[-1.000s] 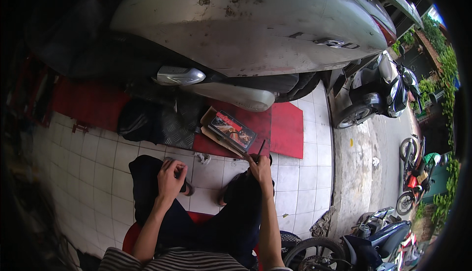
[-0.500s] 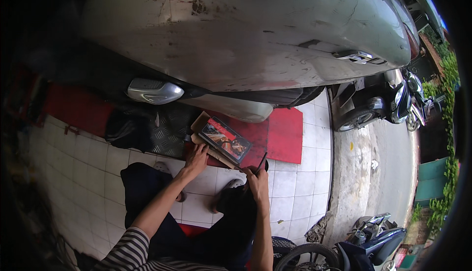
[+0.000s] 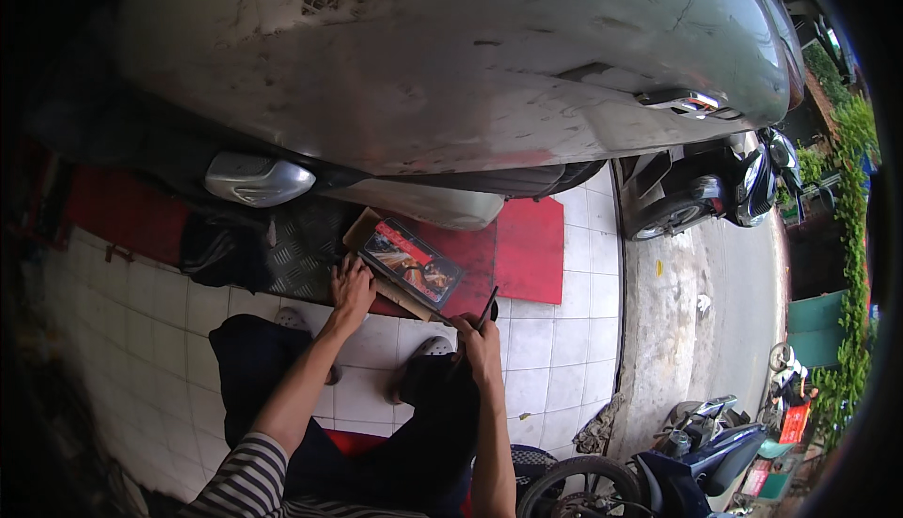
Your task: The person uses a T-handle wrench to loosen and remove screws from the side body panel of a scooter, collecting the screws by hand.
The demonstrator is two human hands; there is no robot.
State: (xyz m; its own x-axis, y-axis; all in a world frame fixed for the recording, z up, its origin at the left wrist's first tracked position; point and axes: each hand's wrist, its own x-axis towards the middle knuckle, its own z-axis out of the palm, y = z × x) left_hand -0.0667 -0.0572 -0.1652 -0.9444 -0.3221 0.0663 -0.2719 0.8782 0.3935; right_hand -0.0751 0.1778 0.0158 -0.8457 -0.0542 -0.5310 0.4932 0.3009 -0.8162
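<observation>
Presently my left hand (image 3: pixel 352 294) is at the near left edge of the carton (image 3: pixel 357 227), fingers bent; whether they grip it, I can't tell. My right hand (image 3: pixel 478 341) is closed around a thin dark tool (image 3: pixel 490 304), near the carton's right corner. The carton, with a printed box (image 3: pixel 412 262) against it, lies on the red platform (image 3: pixel 531 245) beside the scooter (image 3: pixel 451 76).

A: Surface we see?
B: We note a red platform (image 3: pixel 530 250), treadplate section (image 3: pixel 306 247) at its middle, above white floor tiles (image 3: pixel 531 341).
A: On it, we log?
B: Cardboard box (image 3: pixel 411 264), dark printed face upward; black bundle (image 3: pixel 221 250) overlapping the front edge.
</observation>
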